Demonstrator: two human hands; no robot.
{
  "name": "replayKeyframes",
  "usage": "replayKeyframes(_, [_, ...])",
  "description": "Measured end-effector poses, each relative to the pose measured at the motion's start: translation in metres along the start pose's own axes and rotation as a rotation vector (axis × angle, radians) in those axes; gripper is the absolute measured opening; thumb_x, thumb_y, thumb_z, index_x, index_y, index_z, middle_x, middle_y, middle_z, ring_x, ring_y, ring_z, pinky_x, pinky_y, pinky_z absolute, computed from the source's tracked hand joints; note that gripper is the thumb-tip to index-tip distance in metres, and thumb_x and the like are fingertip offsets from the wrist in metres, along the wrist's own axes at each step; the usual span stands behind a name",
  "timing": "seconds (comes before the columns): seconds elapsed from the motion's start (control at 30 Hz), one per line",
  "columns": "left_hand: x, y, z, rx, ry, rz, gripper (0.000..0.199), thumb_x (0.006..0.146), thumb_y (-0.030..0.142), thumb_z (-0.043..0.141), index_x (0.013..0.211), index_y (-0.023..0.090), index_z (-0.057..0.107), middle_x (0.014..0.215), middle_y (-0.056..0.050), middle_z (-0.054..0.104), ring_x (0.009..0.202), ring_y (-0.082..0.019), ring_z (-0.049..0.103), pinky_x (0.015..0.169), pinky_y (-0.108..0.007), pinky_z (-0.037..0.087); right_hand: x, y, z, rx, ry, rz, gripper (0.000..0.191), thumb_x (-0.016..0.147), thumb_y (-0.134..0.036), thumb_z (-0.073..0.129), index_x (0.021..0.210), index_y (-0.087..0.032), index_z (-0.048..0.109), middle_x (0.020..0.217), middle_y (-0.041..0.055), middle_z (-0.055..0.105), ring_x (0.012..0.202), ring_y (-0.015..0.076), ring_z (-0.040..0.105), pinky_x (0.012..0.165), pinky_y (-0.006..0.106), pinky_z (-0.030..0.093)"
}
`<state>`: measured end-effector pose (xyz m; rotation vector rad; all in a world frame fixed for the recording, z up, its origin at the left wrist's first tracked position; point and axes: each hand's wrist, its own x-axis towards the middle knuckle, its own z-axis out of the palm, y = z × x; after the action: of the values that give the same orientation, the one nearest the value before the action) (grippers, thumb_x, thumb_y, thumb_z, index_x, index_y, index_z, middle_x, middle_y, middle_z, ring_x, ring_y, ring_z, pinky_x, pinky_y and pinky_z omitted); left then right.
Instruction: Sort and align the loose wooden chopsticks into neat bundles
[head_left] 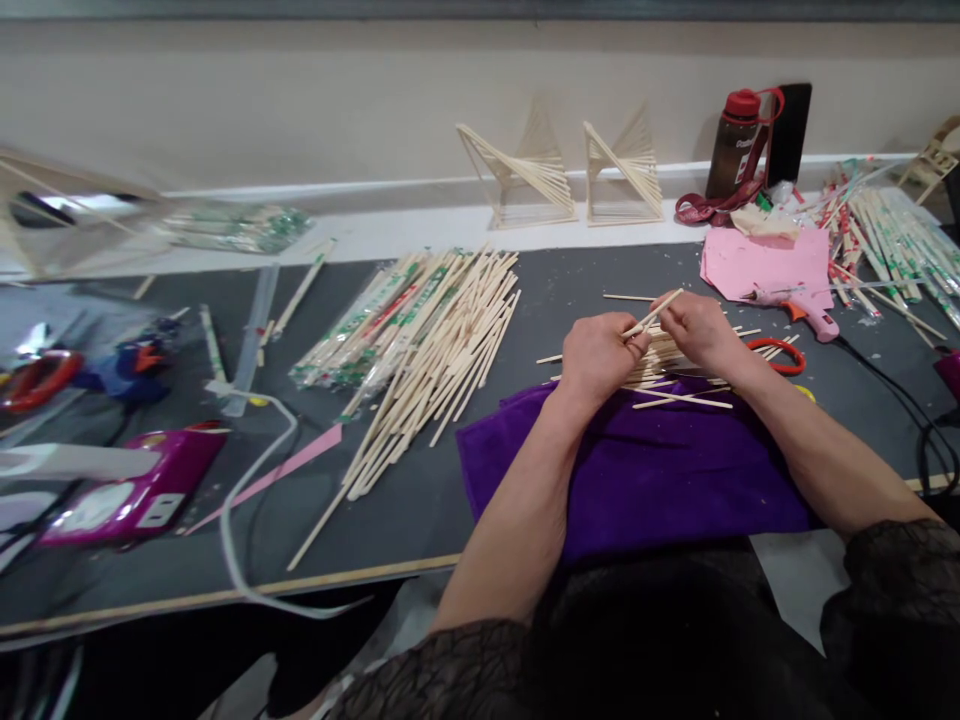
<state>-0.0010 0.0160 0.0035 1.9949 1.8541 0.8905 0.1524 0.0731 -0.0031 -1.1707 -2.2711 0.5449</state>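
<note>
My left hand [602,352] and my right hand [694,325] are both closed on short wooden sticks [654,312], held just above a pile of loose sticks [655,365]. The pile lies at the back edge of a purple cloth [675,480], and a few sticks cross on the cloth. My fingertips nearly meet around the held sticks; how many there are cannot be made out. To the left of my hands lies a large spread of bare sticks [442,350] beside wrapped ones [367,325].
Two stick structures [532,175] [622,170] stand by the wall. At the right are a bottle [733,145], pink paper [765,262], a pink glue gun [801,302] with its cable, and red-handled scissors [784,368]. A magenta lamp base [150,485] and white cable [229,530] sit at left.
</note>
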Motion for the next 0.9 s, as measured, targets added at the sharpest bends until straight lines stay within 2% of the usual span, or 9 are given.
replayKeyframes(0.13, [-0.001, 0.002, 0.002, 0.086, -0.026, 0.012, 0.018, 0.078, 0.028, 0.056, 0.070, 0.021, 0.071, 0.067, -0.005, 0.066, 0.062, -0.017, 0.055, 0.056, -0.027, 0.032, 0.001, 0.004, 0.009, -0.176, -0.059, 0.001, 0.023, 0.089, -0.013, 0.038, 0.087, -0.013, 0.061, 0.094, 0.0149, 0.066, 0.083, 0.0220, 0.058, 0.076, 0.032, 0.038])
replayKeyframes(0.27, [-0.001, 0.002, 0.003, 0.103, -0.032, 0.026, 0.020, 0.079, 0.028, 0.055, 0.068, 0.020, 0.070, 0.063, -0.004, 0.064, 0.060, -0.017, 0.054, 0.055, -0.026, 0.032, -0.001, 0.007, 0.015, -0.288, -0.037, -0.003, 0.022, 0.085, -0.011, 0.041, 0.095, -0.013, 0.061, 0.094, 0.0159, 0.066, 0.081, 0.0238, 0.058, 0.072, 0.033, 0.040])
replayKeyframes(0.37, [0.000, 0.000, 0.002, 0.062, -0.031, 0.041, 0.021, 0.079, 0.029, 0.056, 0.066, 0.020, 0.070, 0.061, -0.004, 0.064, 0.058, -0.016, 0.053, 0.056, -0.027, 0.033, -0.001, 0.006, 0.013, -0.253, -0.031, -0.002, 0.021, 0.084, -0.010, 0.042, 0.094, -0.014, 0.061, 0.092, 0.0144, 0.066, 0.080, 0.0229, 0.057, 0.070, 0.032, 0.039])
replayKeyframes(0.5, [0.001, -0.004, -0.005, -0.078, -0.034, 0.050, 0.019, 0.077, 0.028, 0.058, 0.066, 0.020, 0.072, 0.063, -0.004, 0.067, 0.060, -0.015, 0.056, 0.059, -0.026, 0.036, 0.001, 0.003, 0.003, 0.005, -0.025, 0.018, 0.020, 0.088, -0.015, 0.041, 0.084, -0.016, 0.061, 0.078, 0.0074, 0.063, 0.073, 0.0181, 0.055, 0.068, 0.028, 0.037])
replayKeyframes(0.67, [0.000, -0.005, -0.012, -0.191, -0.036, 0.072, 0.018, 0.076, 0.027, 0.059, 0.067, 0.020, 0.073, 0.062, -0.002, 0.067, 0.058, -0.012, 0.055, 0.058, -0.024, 0.037, 0.000, 0.006, 0.000, 0.423, -0.043, 0.116, 0.021, 0.087, -0.020, 0.041, 0.078, -0.017, 0.059, 0.060, -0.0013, 0.051, 0.054, 0.0108, 0.043, 0.053, 0.023, 0.031])
replayKeyframes(0.9, [-0.001, -0.003, -0.010, -0.145, -0.042, 0.116, 0.015, 0.075, 0.025, 0.061, 0.066, 0.020, 0.071, 0.067, -0.004, 0.068, 0.062, -0.013, 0.057, 0.058, -0.023, 0.038, -0.001, -0.008, -0.007, 0.814, -0.121, 0.441, 0.017, 0.079, -0.009, 0.046, 0.065, -0.016, 0.053, 0.048, -0.0062, 0.038, 0.039, 0.0050, 0.025, 0.039, 0.020, 0.018])
